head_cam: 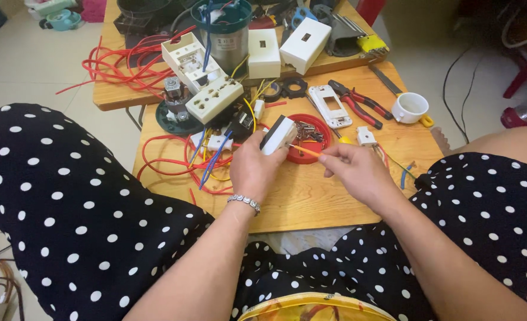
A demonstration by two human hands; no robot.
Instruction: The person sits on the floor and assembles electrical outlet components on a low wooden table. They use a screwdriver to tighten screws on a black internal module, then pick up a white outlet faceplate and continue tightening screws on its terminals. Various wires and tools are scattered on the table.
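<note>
A low wooden desk (311,202) sits between the person's knees, crowded with electrical parts, so everything stays within arm's reach. A second wooden desk (112,95) behind it carries loops of red wire (121,62), a grey cylindrical capacitor (226,41) and two white switch boxes (284,50). Nearer, a white multi-socket block (207,89) lies on the front desk, with red-handled pliers (361,104) and a white cup (410,107) off to the right.

The left hand (253,169), a bracelet (244,202) at the wrist, is closed around a small white switch module (278,135), lifted just above the desk and over the edge of a red shallow dish (311,151) that holds small metal parts. Holding it there looks meant to keep loose screws falling into the dish. The module's long axis runs from lower left to upper right, tilted, with its dark face turned toward the right hand.

The right hand (358,169) has its grip pinched shut on a thin orange-handled screwdriver (308,152). The tool lies nearly level, its long axis running right to left, the tip pointing at the module's lower end and seemingly touching it.
</note>
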